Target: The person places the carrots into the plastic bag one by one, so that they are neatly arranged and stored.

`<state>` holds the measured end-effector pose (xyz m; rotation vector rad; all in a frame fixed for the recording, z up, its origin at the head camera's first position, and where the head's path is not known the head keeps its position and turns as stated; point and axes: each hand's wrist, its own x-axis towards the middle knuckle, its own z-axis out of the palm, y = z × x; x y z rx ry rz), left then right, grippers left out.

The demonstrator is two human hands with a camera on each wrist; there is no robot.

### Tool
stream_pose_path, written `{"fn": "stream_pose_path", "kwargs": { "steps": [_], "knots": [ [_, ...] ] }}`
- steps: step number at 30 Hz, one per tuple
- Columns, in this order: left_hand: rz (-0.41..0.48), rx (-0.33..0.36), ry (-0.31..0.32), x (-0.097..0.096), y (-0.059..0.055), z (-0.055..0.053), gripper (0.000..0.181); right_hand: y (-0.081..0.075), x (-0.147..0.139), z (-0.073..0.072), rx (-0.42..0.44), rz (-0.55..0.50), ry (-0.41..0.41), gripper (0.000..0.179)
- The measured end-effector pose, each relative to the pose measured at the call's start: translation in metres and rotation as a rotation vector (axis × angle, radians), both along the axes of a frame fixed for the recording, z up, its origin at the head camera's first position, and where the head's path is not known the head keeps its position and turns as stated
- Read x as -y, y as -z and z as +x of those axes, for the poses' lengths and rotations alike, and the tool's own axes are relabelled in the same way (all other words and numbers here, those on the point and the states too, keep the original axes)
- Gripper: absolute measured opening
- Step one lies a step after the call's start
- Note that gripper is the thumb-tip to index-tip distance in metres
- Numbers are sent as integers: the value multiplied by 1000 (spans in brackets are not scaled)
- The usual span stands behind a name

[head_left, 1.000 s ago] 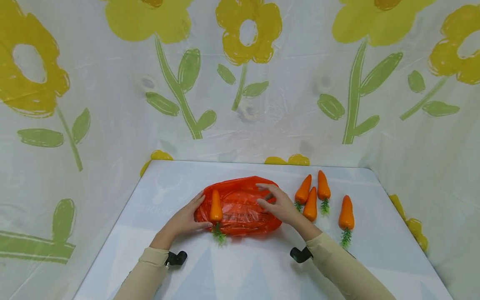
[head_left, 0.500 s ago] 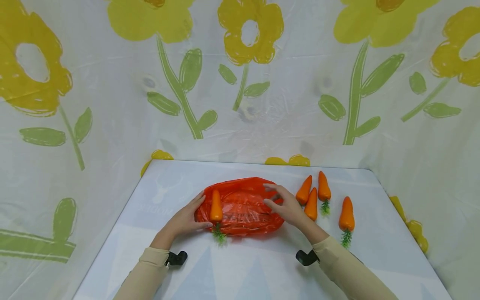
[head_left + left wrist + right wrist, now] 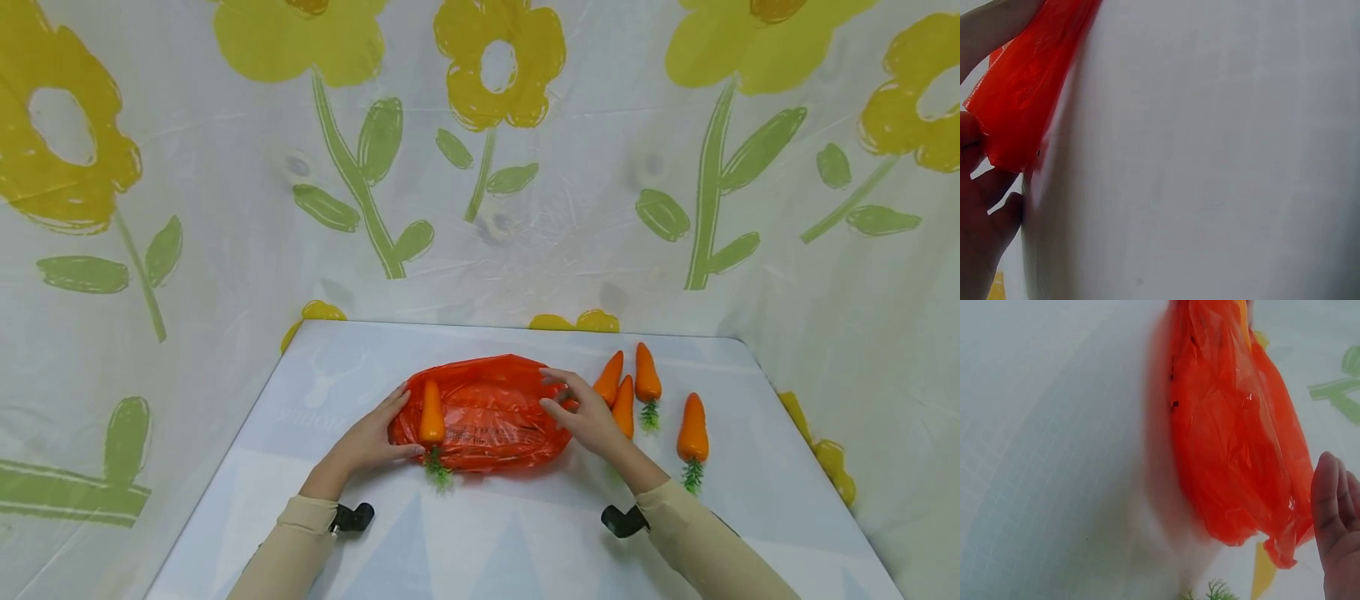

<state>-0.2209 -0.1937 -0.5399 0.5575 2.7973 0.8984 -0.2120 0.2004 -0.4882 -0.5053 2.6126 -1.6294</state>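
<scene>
A red plastic bag point(image 3: 491, 417) lies in the middle of the table with its opening spread, seen also in both wrist views. One orange carrot point(image 3: 432, 412) with a green top rests at the bag's left part, its leaves over the near edge. My left hand point(image 3: 371, 437) lies along the bag's left end, thumb and fingers spread on either side of that carrot. At the bag's right end is my right hand point(image 3: 588, 417), its fingers loosely bent and touching the rim. In the right wrist view, its fingers point(image 3: 1329, 494) appear fairly straight against the plastic.
Right of the bag lie several carrots, one farther out point(image 3: 693, 429) and others grouped near the back, such as this carrot point(image 3: 647, 372). My right forearm partly covers that group. The white table point(image 3: 360, 342) ends at a flower-patterned curtain point(image 3: 562, 250).
My right hand has moved a little to the right, and the bag's right edge has stretched outward with it. The left hand and the carrot on the bag stay where they were.
</scene>
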Motion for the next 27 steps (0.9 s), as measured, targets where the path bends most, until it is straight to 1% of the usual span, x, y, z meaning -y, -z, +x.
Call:
{"fn": "stream_pose_path", "kwargs": {
  "steps": [8, 16, 21, 27],
  "knots": [
    [-3, 6, -11, 0, 2, -1, 109, 2, -8, 3, -22, 2, 23, 52],
    [-8, -1, -9, 0, 1, 0, 108, 5, -16, 5, 5, 29, 61, 50],
    [-10, -2, -5, 0, 0, 1, 108, 4, -21, 7, 5, 45, 77, 50],
    [-13, -3, -6, 0, -1, 1, 108, 6, -26, 9, -19, 42, 76, 50]
  ]
}}
